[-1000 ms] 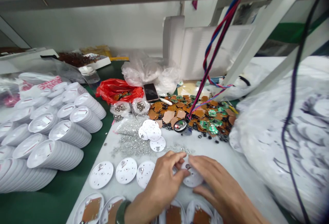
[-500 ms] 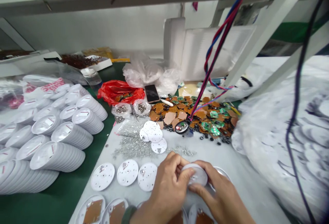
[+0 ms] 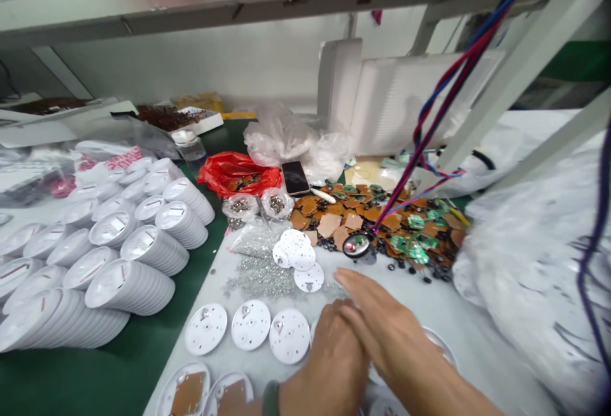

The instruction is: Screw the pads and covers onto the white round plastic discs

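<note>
My left hand (image 3: 331,359) rests low on the white mat (image 3: 382,276), seen from the back with its fingers hidden. My right hand (image 3: 382,324) lies across it, fingers stretched out flat and pointing left toward a scatter of small screws (image 3: 260,273). A white disc's rim (image 3: 442,349) shows just under my right wrist. To the left of my hands, three white perforated discs (image 3: 251,324) lie in a row. Below them are round housings with brown boards (image 3: 187,394) inside.
Leaning stacks of white housings (image 3: 128,257) fill the green table at left. Behind the mat lie a small pile of discs (image 3: 296,250), brown and green circuit boards (image 3: 353,212), a phone (image 3: 294,178) and a red bag (image 3: 238,174). Coloured cables (image 3: 443,98) hang down; a big plastic bag (image 3: 534,263) bulges at right.
Both hands held a white disc between them; now the disc is out of sight, and my right hand has stretched flat over the left. The view has shifted a little leftward.
</note>
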Tool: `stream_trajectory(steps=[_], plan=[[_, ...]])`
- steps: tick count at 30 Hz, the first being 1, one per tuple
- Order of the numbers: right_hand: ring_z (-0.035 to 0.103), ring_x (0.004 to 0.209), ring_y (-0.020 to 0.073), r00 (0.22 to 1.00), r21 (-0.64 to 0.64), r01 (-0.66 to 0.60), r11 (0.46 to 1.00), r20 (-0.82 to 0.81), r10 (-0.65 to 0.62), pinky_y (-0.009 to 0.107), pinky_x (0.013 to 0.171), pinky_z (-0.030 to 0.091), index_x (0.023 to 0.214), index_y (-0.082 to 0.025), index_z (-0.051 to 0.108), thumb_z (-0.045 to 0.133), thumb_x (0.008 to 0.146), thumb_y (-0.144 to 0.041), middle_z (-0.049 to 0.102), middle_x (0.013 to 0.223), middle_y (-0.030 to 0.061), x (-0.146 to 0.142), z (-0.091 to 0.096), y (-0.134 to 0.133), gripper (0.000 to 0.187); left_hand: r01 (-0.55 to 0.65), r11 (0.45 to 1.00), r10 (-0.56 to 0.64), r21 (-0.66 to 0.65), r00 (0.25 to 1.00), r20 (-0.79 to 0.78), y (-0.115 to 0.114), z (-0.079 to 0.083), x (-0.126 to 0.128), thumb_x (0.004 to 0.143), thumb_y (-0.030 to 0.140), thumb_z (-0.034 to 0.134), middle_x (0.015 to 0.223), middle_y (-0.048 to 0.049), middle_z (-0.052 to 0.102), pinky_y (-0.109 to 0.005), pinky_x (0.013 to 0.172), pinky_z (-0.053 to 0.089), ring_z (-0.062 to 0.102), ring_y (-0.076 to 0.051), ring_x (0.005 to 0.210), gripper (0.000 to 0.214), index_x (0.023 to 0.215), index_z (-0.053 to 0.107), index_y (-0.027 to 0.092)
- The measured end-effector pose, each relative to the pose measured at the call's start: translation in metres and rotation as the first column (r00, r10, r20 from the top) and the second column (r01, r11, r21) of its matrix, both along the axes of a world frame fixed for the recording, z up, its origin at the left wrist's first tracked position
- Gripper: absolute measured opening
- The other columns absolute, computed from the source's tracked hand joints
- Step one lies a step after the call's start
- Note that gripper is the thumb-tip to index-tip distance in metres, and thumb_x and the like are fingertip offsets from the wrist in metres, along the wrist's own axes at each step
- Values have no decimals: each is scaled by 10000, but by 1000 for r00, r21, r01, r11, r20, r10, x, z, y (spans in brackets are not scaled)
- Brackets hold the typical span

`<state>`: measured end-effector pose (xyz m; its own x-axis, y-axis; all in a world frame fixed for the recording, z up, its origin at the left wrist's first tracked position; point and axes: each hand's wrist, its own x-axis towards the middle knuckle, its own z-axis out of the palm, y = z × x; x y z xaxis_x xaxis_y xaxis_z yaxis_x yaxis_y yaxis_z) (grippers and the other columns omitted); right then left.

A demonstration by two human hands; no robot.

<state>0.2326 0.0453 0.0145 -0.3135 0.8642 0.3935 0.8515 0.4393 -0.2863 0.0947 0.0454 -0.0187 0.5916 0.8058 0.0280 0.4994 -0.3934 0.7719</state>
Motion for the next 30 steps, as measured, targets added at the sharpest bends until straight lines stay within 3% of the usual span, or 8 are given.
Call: stream_trajectory(steps=[2,6,9,12,16,19,23,30], plan=[[682,1190,283,998,-176,32,984,56,-23,408,985,588,1245,-114,620,626,918,-138,675,1328,197,-31,3,31,328,21,1000,-21,12,999,29,-4,-6,-4,1028,320,591,1314,-97,617,-432,947,549,639,-231,1103,234,1237,637,226],[668,1152,314,987,-232,122,965,133,-93,472,953,574,1112,-109,664,762,858,-193,664,1292,199,-72,-4,87,285,65,997,-65,29,998,5,-8,-18,-5,950,331,688,1252,-144,650,-515,960,543,628,-326,1116,319,1243,657,209],[687,1040,278,976,-242,173,955,172,-133,484,890,578,1094,-115,662,706,906,-184,698,1127,128,-80,-6,99,206,168,978,-157,120,983,-99,-9,-28,-10,866,339,756,1189,-178,668,-587,971,518,609,-416,1123,432,1253,665,169],[693,1025,304,983,-233,135,963,152,-101,454,868,593,1092,-97,650,712,853,-108,689,1126,187,-69,2,77,247,251,950,-220,184,960,-176,-9,-28,-25,877,333,723,1136,-187,688,-566,897,545,633,-416,1053,378,1206,689,150],[668,1187,299,997,-91,-39,995,66,45,418,960,595,1258,-159,599,724,858,-201,653,1337,179,-13,15,9,421,223,960,-199,169,968,-150,0,-4,-49,907,191,613,1170,-177,701,-525,878,554,654,-376,1046,351,1252,655,146],[703,1150,277,993,36,84,996,78,-86,427,914,630,1326,-226,576,574,991,-371,665,1353,139,50,16,-43,365,251,951,-240,180,967,-85,8,16,-51,918,106,541,1325,-170,656,-524,1015,508,596,-352,1235,459,1375,562,139],[753,1047,291,966,90,173,981,177,-186,429,810,668,1274,-220,635,527,1012,-414,738,1240,133,107,1,-87,344,306,942,-293,136,950,-111,9,27,-24,909,100,545,1497,-195,533,-578,1145,404,468,-356,1412,637,1525,382,114],[764,986,328,954,66,185,980,227,-196,484,775,664,1159,-165,718,527,1010,-363,762,1184,169,95,-29,-93,313,393,913,-383,111,918,-103,-2,21,25,876,83,497,1497,-267,505,-625,1220,252,446,-348,1436,709,1551,283,44]])
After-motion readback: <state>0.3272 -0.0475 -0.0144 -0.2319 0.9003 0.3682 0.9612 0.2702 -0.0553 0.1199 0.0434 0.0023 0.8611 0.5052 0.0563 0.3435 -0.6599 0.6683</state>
